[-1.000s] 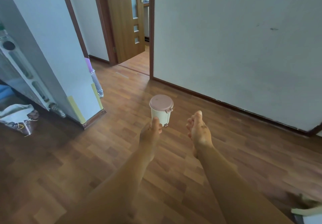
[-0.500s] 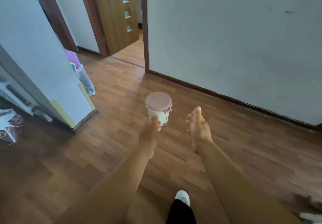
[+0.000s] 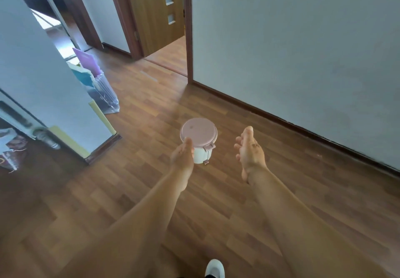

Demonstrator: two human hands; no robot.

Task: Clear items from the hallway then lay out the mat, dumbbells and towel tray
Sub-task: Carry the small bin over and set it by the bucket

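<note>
A small white, pink-lidded pedal bin (image 3: 198,133) stands on the hallway's wood floor (image 3: 151,113), well out from the wall (image 3: 303,50). A person's left hand (image 3: 183,157) reaches to its near side, fingers uncurled and thumb overlapping its top. Contact cannot be confirmed from this angle. The right hand (image 3: 249,150), loose and empty, hangs just right of the bin. A white shoe (image 3: 214,269) shows below.

Head-high view, forward-down over hallway floor (image 3: 151,191)
</note>
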